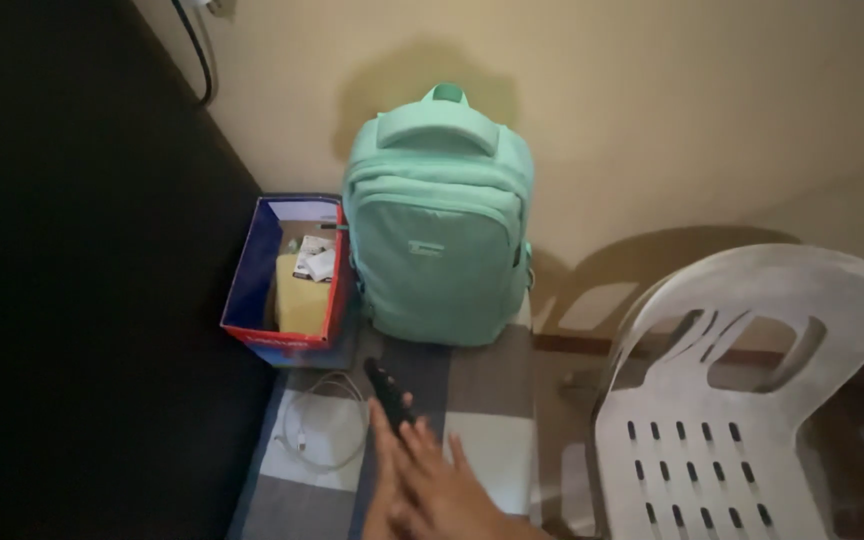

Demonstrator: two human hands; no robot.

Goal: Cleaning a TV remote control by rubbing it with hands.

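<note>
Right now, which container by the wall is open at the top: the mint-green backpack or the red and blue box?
The red and blue box is open: a yellow item and papers show inside. The mint-green backpack beside it stands upright and looks closed.

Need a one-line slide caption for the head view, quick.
A hand holds a slim black object over a checked mat, near a mint-green backpack, open box and white plastic chair.

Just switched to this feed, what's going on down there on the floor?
A person's hand reaches out over a checked mat, fingertips on a small dark object; which hand it is cannot be told. A coiled white cable lies just left of it. Behind stand a mint-green backpack against the wall and an open box. A white plastic chair stands to the right.
</note>
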